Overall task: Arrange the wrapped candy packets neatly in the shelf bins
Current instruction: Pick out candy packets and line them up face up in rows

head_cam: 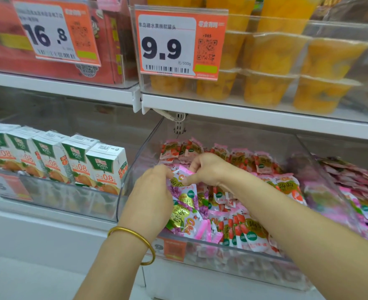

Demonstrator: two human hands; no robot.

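A clear plastic shelf bin holds a heap of pink and white wrapped candy packets with strawberry prints. At its left end my left hand, with a gold bangle on the wrist, holds a stack of purple grape-print packets. My right hand pinches the top packet of that stack between thumb and fingers. Both hands are inside the bin, above the heap.
Juice cartons stand in the bin to the left. A bin of darker packets lies to the right. The shelf above carries yellow fruit cups, red boxes and hanging price tags.
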